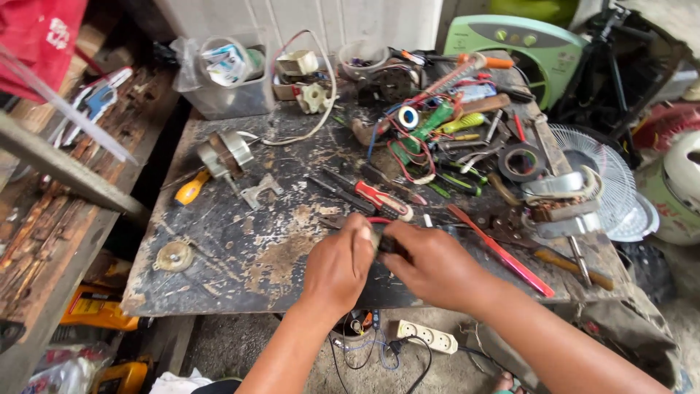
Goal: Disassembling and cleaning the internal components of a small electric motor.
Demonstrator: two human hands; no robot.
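My left hand (337,268) and my right hand (432,264) meet over the front edge of a worn dark workbench (240,270). Between their fingertips they pinch a small dark part (385,244) with a red wire (378,219) arching off its top. Most of that part is hidden by my fingers. Just behind my hands lie a red-handled screwdriver (380,198) and dark pliers (332,188).
A fan motor (226,155) and a yellow-handled tool (191,187) lie at the left, a round metal disc (174,256) near the front. Tools, wires and tape rolls (522,162) crowd the right. A fan grille (594,175) stands beyond; a power strip (426,337) lies on the floor.
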